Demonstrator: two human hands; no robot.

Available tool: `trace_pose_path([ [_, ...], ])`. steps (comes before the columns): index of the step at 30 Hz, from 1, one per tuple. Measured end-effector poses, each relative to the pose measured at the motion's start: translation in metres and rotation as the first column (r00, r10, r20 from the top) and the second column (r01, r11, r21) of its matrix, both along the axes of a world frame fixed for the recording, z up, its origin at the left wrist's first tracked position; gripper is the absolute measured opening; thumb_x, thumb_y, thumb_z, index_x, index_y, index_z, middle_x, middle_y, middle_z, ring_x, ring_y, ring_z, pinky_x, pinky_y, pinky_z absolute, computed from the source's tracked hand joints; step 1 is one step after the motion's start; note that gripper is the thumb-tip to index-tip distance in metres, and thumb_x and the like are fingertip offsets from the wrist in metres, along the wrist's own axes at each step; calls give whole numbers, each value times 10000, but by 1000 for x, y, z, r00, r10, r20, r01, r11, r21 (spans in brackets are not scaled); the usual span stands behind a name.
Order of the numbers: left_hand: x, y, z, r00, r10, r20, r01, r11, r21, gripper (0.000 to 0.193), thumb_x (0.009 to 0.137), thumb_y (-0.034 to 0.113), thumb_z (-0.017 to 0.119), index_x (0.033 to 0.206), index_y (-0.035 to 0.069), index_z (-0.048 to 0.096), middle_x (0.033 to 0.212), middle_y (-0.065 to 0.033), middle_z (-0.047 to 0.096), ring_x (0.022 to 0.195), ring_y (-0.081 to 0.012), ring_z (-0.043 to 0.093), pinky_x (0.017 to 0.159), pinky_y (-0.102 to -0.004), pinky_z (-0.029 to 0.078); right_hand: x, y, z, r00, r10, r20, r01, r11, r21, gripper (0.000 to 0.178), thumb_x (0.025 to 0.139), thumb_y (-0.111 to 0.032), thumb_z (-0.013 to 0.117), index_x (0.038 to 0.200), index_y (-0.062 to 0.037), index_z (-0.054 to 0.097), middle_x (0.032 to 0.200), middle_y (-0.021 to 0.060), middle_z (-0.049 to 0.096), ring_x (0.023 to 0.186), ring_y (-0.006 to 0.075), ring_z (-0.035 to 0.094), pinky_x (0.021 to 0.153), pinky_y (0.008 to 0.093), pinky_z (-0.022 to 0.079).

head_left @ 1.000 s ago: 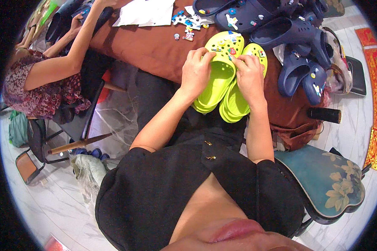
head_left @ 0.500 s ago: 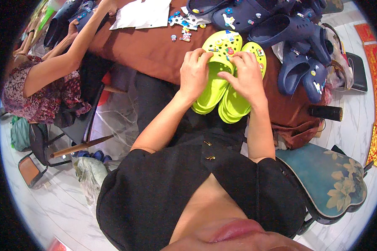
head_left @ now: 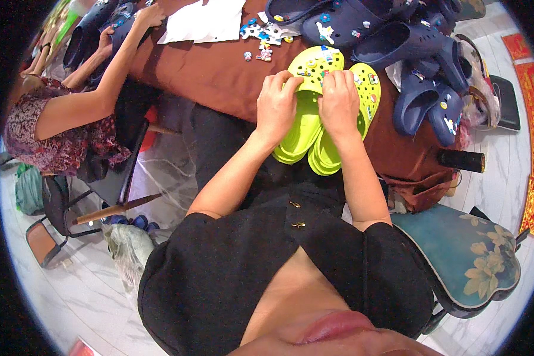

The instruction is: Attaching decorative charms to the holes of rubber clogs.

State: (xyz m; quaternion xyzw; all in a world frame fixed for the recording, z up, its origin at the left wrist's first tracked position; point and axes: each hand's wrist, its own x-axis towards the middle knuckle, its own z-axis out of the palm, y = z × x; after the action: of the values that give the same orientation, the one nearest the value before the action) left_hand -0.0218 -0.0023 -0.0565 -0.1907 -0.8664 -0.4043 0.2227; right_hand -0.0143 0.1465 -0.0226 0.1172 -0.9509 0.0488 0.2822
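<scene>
Two lime-green clogs lie side by side at the table's near edge, both dotted with colourful shoe charms. My left hand [head_left: 276, 107] pinches the opening edge of the left clog [head_left: 307, 61], thumb inside and fingers on top. On that same clog's upper, my right hand [head_left: 340, 104] is closed at the right side of the opening, its fingertips by a red charm. What lies under those fingertips is hidden. The right clog [head_left: 369, 89] rests beside the right hand, partly covered by it. Several loose charms [head_left: 265, 35] are scattered beyond the clogs.
Navy clogs [head_left: 397, 44] are heaped at the right back. White paper sheets [head_left: 202, 24] lie on the brown tablecloth [head_left: 207, 74]. At the left, another person's arm [head_left: 80, 113] reaches to navy clogs. A black cylinder [head_left: 461, 160] and a teal chair [head_left: 457, 249] are on my right.
My right hand has moved left and its spread thumb has closed in on the left clog's upper. More of the right clog now shows. My left hand stays nearly in place.
</scene>
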Motion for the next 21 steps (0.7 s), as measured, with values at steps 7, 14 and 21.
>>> trace_pose_path([
  [7,0,0,0,1000,9,1,-9,1000,-20,364,735,-69,611,1061,83,668,1107,-91,630,1033,-311,589,861,-420,517,0,5,6,995,84,43,-84,996,0,112,759,-38,608,858,6,638,937,134,618,945,300,564,821,397,496],
  [14,-1,0,-2,1000,7,1,-7,1000,-21,371,740,-70,606,1071,88,662,1108,-90,628,1041,-308,585,860,-421,520,2,2,5,997,27,67,-27,1000,1,141,773,-41,614,894,24,648,961,141,627,968,307,566,857,407,487],
  [21,-1,-1,-3,999,19,-51,-21,999,-37,356,738,-45,631,1067,90,662,1070,-89,617,1006,-301,585,828,-406,532,19,7,10,995,72,75,-53,973,-222,317,749,-156,779,998,9,672,1048,137,642,1050,319,555,922,432,452],
])
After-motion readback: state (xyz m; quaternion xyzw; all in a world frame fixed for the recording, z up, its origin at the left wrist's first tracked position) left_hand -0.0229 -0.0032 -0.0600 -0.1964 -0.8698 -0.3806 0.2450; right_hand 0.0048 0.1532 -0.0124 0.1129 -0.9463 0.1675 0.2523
